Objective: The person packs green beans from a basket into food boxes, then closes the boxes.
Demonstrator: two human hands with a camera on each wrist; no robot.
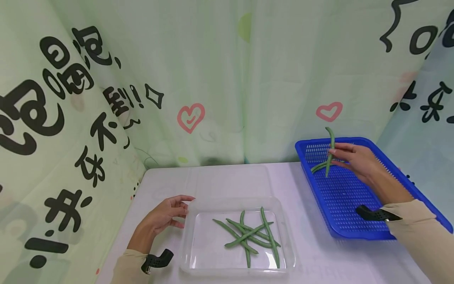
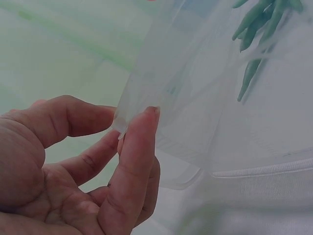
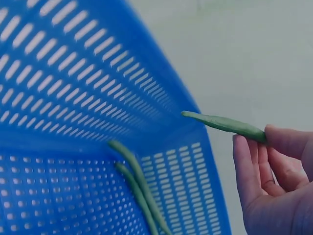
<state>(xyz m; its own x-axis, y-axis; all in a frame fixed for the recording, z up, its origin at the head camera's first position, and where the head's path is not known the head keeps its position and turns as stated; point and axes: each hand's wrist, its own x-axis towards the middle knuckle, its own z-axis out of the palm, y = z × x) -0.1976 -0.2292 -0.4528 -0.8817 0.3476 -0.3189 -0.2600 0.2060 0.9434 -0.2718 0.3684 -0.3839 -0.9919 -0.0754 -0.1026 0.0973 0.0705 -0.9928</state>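
Observation:
Over the back of the blue basket (image 1: pixel 354 232), my right hand (image 1: pixel 358 161) pinches a green bean (image 1: pixel 331 138) between thumb and fingertips. In the head view the bean stands nearly upright. Two more green beans (image 3: pixel 139 188) lie below it in a corner of the basket. My left hand (image 1: pixel 166 213) pinches the left rim of a clear plastic tray (image 1: pixel 205 272) near its back corner; the left wrist view shows thumb (image 2: pixel 93 117) and fingers on either side of the rim. Several green beans (image 1: pixel 248 234) lie crossed over one another in the tray.
Tray and basket stand on a table with a white cloth (image 1: pixel 227 177), the basket to the right and angled. Behind and at the sides hang pale green curtains (image 1: pixel 213 71) with black writing and red hearts. A black band (image 1: pixel 377 213) sits on each wrist.

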